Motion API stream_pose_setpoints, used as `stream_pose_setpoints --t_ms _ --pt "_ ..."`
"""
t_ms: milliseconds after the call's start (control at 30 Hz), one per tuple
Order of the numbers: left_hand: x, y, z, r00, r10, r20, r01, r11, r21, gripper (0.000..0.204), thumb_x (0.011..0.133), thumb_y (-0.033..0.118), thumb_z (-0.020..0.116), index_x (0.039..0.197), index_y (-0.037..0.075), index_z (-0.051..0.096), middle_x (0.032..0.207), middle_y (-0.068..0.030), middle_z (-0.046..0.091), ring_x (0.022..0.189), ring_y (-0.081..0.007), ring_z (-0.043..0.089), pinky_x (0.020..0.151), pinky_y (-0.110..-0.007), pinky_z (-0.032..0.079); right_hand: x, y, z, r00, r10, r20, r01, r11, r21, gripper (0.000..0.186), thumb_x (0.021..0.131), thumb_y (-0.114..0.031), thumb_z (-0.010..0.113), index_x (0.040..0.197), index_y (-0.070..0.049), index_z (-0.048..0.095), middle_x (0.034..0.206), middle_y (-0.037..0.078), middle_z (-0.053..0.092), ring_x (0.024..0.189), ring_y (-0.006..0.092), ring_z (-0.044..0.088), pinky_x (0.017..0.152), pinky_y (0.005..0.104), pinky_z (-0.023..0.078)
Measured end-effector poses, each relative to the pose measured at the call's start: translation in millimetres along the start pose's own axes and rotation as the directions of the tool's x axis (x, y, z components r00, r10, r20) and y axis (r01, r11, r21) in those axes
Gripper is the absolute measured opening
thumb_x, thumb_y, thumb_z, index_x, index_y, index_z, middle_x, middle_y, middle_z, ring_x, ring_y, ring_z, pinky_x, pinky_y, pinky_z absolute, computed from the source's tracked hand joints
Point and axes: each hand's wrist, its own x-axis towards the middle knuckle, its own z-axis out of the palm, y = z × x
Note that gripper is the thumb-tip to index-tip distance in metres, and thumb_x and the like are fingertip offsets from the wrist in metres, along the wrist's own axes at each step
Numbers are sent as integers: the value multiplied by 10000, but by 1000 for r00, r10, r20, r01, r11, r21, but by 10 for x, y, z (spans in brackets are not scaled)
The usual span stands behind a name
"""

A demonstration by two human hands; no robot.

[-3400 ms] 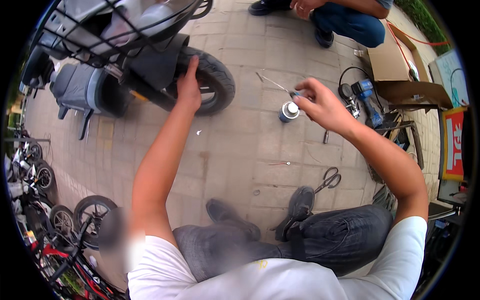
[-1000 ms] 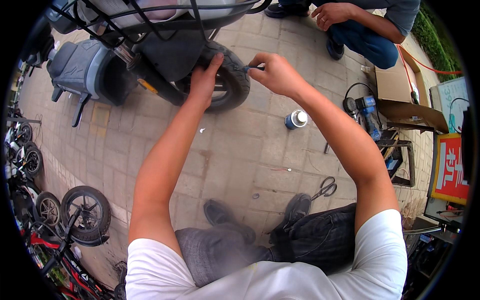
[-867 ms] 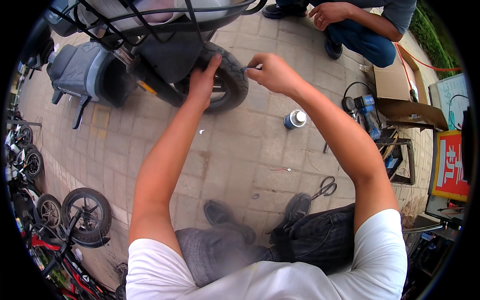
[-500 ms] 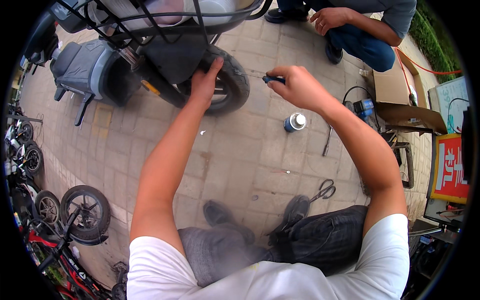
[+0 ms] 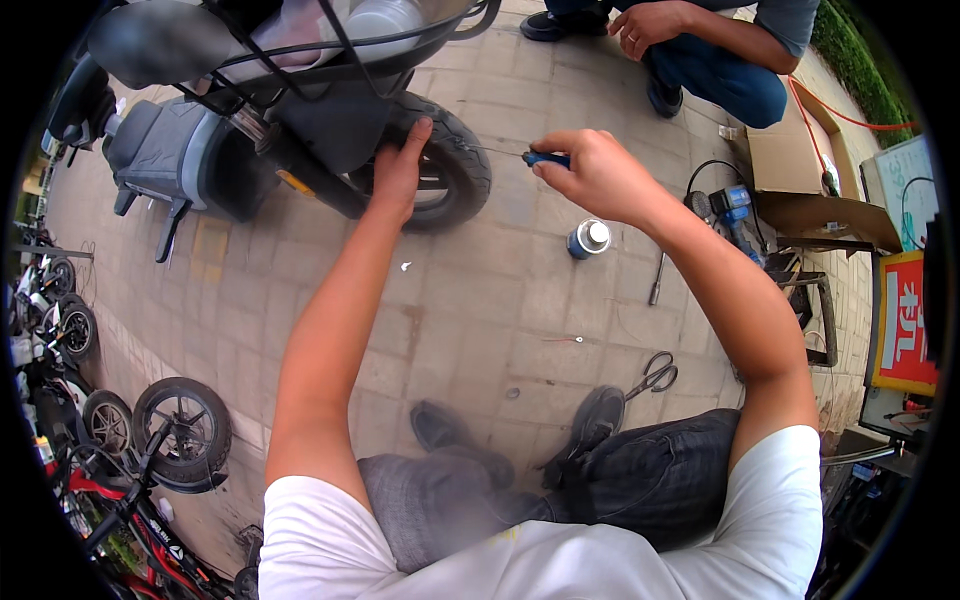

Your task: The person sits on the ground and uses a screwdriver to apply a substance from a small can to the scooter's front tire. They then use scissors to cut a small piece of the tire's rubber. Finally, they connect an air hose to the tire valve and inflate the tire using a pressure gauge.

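My left hand grips the front wheel of an electric scooter. Its thumb lies along the side of the black tyre, and its fingers are partly hidden toward the spokes. Closed around a blue handle, my right hand is to the right of the wheel. The handle belongs to a thin-shafted tool, like a fine screwdriver or awl. Its slender shaft points left at the tyre tread; I cannot tell whether the tip is in the rubber. Below my right hand stands a blue can with a white top.
Scissors and a metal rod lie on the paving near my right foot. A blue power tool and an opened cardboard box are at the right. Another person's hand shows at the top. Parked bikes line the left.
The view has shifted slightly, and a rounded dark mirror now shows at the upper left. Both hands keep their holds, with the tool's shaft still directed at the tyre.
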Motion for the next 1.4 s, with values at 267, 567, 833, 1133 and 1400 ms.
stream_pose_setpoints --t_ms 267,567,833,1133,1400 --pt "88 -18 14 1000 -1 -14 2 995 95 612 800 543 687 987 -36 624 956 -72 606 879 -169 530 806 -302 415 -36 55 -81 1000 28 -11 -28 999 -18 304 848 -197 601 1062 12 657 874 223 668 793 354 649 746 405 507" --pt "-829 -527 -231 937 -317 149 308 948 84 377 949 400 550 1110 61 581 911 -33 607 792 -114 559 729 -255 458 -1542 1005 -123 947 260 189 -278 957 79 483 857 -357 619 1124 45 600 871 206 681 830 326 660 744 407 513" --pt "-1826 -1129 -450 501 -725 472 199 627 753 266 940 245 575 835 3 608 674 -63 604 602 -133 589 605 -281 480 -4219 2249 648 280 960 -16 -651 203 731 364 862 -307 629 1030 15 654 800 80 664 583 158 579 533 309 494" --pt "-1879 -1252 -450 429 -413 804 -592 544 595 232 836 192 660 895 -29 628 790 -184 677 743 -225 663 715 -300 503 -4794 3295 -3 -2 713 -702 -809 411 420 361 798 -224 660 1053 32 648 909 198 688 877 289 679 795 358 514" --pt "-2063 -828 112 339 -916 214 338 331 881 436 981 342 444 1164 -28 586 1070 -173 664 1075 -240 588 882 -380 456 -3349 2500 469 601 345 -721 -507 862 -11 307 820 -191 646 1062 -5 617 1042 185 616 1005 352 580 845 396 481"
